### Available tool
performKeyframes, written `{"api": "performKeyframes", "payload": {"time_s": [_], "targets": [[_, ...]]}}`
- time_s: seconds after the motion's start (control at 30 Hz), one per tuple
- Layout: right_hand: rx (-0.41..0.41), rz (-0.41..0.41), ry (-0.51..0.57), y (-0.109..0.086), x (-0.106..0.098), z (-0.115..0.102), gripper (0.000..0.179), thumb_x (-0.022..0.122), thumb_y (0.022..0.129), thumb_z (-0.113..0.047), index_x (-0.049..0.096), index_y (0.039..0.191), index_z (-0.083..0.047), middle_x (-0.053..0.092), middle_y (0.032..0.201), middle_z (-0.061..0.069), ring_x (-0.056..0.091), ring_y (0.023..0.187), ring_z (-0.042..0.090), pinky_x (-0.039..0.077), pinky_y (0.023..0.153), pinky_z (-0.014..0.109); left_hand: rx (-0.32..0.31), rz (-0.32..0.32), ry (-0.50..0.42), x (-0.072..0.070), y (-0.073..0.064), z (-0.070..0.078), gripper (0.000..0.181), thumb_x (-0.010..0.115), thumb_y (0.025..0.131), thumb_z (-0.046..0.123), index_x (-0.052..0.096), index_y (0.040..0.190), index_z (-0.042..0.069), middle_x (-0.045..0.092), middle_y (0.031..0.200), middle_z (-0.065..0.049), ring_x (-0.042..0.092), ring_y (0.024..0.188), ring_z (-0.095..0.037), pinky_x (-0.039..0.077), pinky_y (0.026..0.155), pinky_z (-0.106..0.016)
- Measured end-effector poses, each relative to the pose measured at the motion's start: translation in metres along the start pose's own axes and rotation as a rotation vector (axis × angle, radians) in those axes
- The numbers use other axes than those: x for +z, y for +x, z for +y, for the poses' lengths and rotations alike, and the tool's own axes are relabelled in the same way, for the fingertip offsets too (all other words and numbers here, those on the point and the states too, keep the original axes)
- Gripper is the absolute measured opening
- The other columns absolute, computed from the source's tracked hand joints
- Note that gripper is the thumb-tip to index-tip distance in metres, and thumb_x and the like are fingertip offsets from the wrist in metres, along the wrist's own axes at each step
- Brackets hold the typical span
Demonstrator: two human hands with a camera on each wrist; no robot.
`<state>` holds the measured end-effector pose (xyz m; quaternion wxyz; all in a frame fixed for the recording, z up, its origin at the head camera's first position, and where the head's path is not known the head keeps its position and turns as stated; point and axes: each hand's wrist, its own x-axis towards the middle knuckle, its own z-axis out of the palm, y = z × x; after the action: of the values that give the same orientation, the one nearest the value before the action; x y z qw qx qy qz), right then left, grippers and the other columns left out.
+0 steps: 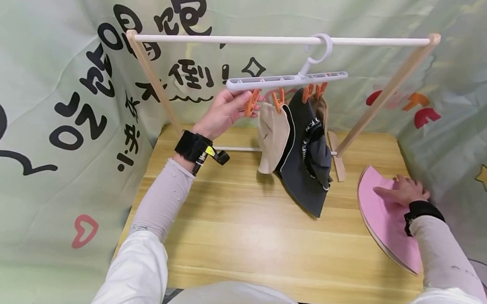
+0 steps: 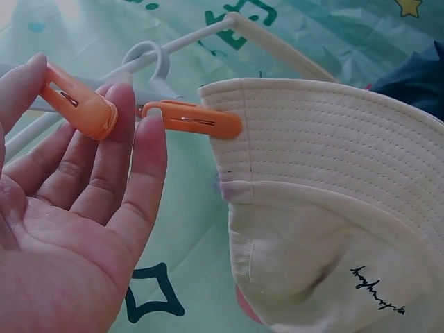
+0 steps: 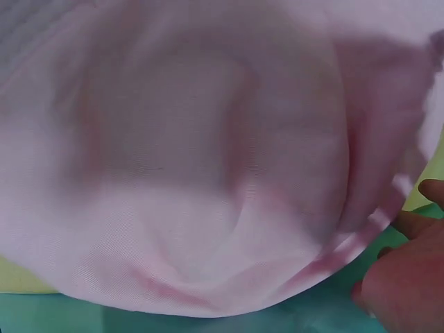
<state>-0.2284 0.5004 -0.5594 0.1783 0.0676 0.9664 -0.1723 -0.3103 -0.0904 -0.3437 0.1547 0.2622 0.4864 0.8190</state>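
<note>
My left hand pinches an orange clip under the left end of the white hanger. Beside its fingertips, a second orange clip grips the brim of a cream bucket hat, which hangs with its crown sideways. A dark hat hangs from clips further right on the hanger. At the right of the table, my right hand holds a pink bucket hat by its far edge, thumb lying across the fabric. In the right wrist view, fingertips meet the hat's edge; part of the grip is hidden.
A rack with a white top bar and wooden legs stands at the back of the wooden table. The hanger's hook loops over that bar. Printed cloth encloses the table's back and sides.
</note>
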Motion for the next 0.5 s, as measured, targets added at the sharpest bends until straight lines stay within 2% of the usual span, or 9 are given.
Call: {"api": "performKeyframes", "payload": {"time_s": [0.13, 0.33, 0.4, 0.5], "targets": [[0.034, -0.016, -0.009, 0.0, -0.004, -0.007, 0.105, 0.052, 0.083, -0.076, 0.027, 0.136, 0.011, 0.025, 0.127, 0.044, 0.012, 0.115, 0.069, 0.009, 0.084, 0.082, -0.009, -0.01, 0.005, -0.001, 0.0, 0.002, 0.036, 0.051, 0.101, 0.005, 0.049, 0.136, 0.001, 0.058, 0.121, -0.028, 0.062, 0.096, -0.031, 0.052, 0.087, -0.043], [0.072, 0.034, -0.047, -0.008, -0.013, -0.023, 0.096, 0.061, 0.081, -0.07, 0.041, 0.124, 0.013, 0.035, 0.113, 0.045, 0.028, 0.105, 0.064, 0.02, 0.085, 0.075, -0.011, -0.022, 0.006, -0.001, 0.002, 0.002, 0.037, 0.05, 0.101, 0.002, 0.048, 0.137, -0.001, 0.057, 0.125, -0.027, 0.063, 0.098, -0.031, 0.053, 0.085, -0.041], [0.061, 0.05, -0.052, -0.005, -0.014, -0.022, 0.095, 0.065, 0.078, -0.07, 0.045, 0.121, 0.012, 0.044, 0.111, 0.043, 0.035, 0.102, 0.062, 0.024, 0.083, 0.072, -0.011, -0.03, 0.009, -0.002, 0.002, 0.002, 0.037, 0.051, 0.1, 0.001, 0.049, 0.137, 0.0, 0.055, 0.127, -0.029, 0.063, 0.1, -0.033, 0.053, 0.086, -0.041], [-0.011, 0.058, -0.048, 0.006, -0.013, -0.011, 0.092, 0.07, 0.076, -0.068, 0.051, 0.117, 0.013, 0.055, 0.105, 0.038, 0.047, 0.095, 0.056, 0.035, 0.08, 0.065, -0.006, -0.055, 0.022, -0.003, 0.003, 0.001, 0.038, 0.054, 0.099, 0.003, 0.049, 0.136, 0.0, 0.051, 0.129, -0.033, 0.063, 0.102, -0.037, 0.053, 0.086, -0.043]]}}
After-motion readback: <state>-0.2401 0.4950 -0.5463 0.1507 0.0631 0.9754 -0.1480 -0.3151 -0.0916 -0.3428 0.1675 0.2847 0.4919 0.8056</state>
